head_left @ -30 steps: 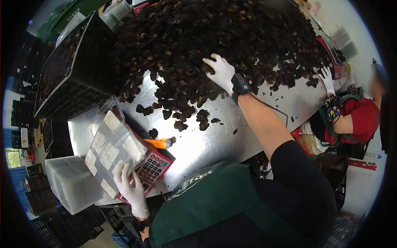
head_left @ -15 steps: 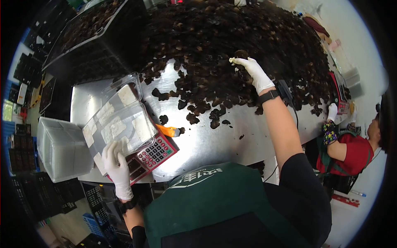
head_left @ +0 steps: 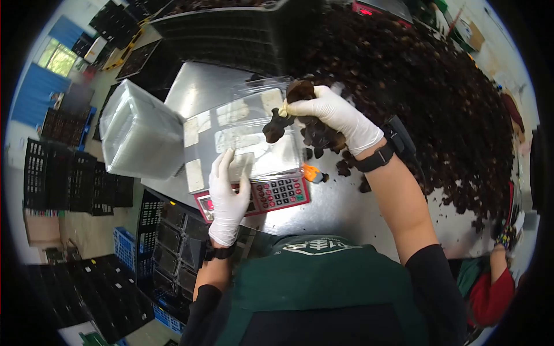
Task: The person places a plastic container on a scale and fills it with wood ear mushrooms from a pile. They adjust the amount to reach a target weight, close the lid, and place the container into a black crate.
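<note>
Dried mushrooms [head_left: 299, 92], a dark clump of them, sit clenched in our right hand [head_left: 334, 115], with one piece dangling below the fingertips. We hold this clump just above the far right corner of a clear plastic box [head_left: 248, 144]. The box rests on a red scale [head_left: 280, 196] whose keypad faces us. Our left hand [head_left: 228, 199] lies flat with its fingers spread, pressing on the near edge of the box and gripping nothing. Both hands wear white gloves, and a black band circles each wrist.

The scale stands on a steel counter [head_left: 346, 213]. A small orange tool [head_left: 311, 172] lies just beside the scale. To the right, a large heap of mushrooms [head_left: 427, 86] covers the counter. A stack of clear boxes [head_left: 138, 132] sits on the left, near the scale. Black crates [head_left: 231, 34] stand beyond the box.
</note>
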A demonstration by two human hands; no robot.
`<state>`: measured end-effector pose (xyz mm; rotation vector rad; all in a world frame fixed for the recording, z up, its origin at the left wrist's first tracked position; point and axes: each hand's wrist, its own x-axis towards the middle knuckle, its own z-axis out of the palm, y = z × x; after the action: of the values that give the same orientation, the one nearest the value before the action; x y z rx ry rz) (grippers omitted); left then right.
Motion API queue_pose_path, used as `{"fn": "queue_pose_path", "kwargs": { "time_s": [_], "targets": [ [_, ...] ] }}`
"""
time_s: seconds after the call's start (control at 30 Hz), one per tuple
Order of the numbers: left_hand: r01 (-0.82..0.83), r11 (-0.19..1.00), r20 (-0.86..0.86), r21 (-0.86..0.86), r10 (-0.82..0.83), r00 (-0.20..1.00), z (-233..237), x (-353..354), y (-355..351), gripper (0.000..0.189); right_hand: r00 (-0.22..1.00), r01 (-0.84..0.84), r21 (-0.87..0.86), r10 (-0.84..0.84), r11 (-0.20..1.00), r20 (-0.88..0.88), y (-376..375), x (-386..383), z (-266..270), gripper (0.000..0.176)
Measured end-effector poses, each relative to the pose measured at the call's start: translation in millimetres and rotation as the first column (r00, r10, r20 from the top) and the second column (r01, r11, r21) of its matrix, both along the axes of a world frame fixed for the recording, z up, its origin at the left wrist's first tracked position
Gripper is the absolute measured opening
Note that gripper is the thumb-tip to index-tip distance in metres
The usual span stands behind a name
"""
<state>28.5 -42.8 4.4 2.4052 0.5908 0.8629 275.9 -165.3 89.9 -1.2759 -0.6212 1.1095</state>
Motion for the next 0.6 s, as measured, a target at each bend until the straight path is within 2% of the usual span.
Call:
{"fn": "queue_pose_path", "kwargs": {
  "time_s": [0.03,0.07,0.13,0.17,0.2,0.3,0.4,0.43,0.53,0.57,0.6],
  "targets": [
    [0.006,1.000,0.022,-0.001,-0.006,1.000,8,3,0,0.064,0.996,-0.077,-0.002,0.077,0.997,-0.032,14,2,-6,0.027],
    [0.013,1.000,0.044,-0.002,-0.013,0.999,16,7,0,0.068,0.992,-0.126,-0.001,0.126,0.992,-0.004,21,-1,-8,0.027],
    [0.033,0.984,0.073,-0.173,-0.020,0.997,26,15,3,0.072,0.986,-0.162,0.080,0.158,0.984,0.057,40,-9,-21,0.025],
    [0.027,0.976,0.118,-0.216,-0.002,0.993,31,22,3,0.068,0.972,-0.197,0.089,0.183,0.976,0.145,47,-12,-24,0.024],
    [0.029,0.966,0.164,-0.258,0.014,0.986,34,27,4,0.063,0.974,-0.214,0.064,0.208,0.975,0.095,50,-15,-27,0.025],
    [-0.022,0.980,0.007,-0.199,0.024,1.000,11,26,23,0.046,0.957,-0.227,0.008,0.221,0.974,0.186,62,-25,-44,0.034],
    [-0.080,0.989,-0.030,0.127,0.084,0.996,8,23,28,0.031,0.892,-0.206,0.003,0.187,0.978,0.413,64,-32,-61,0.028],
    [-0.081,0.988,-0.076,0.130,0.092,0.993,8,20,28,0.030,0.845,-0.207,-0.042,0.200,0.977,0.495,64,-29,-67,0.027],
    [-0.050,0.961,-0.163,0.273,0.097,0.982,8,18,28,0.036,0.668,-0.133,0.084,0.026,0.988,0.744,60,-36,-70,0.027],
    [-0.036,0.963,-0.179,0.266,0.086,0.980,10,19,29,0.039,0.621,-0.123,0.051,0.037,0.991,0.783,56,-38,-66,0.028],
    [-0.022,0.966,-0.196,0.256,0.074,0.978,13,20,29,0.041,0.628,-0.095,-0.035,0.087,0.995,0.773,52,-43,-52,0.027]
  ]
}}
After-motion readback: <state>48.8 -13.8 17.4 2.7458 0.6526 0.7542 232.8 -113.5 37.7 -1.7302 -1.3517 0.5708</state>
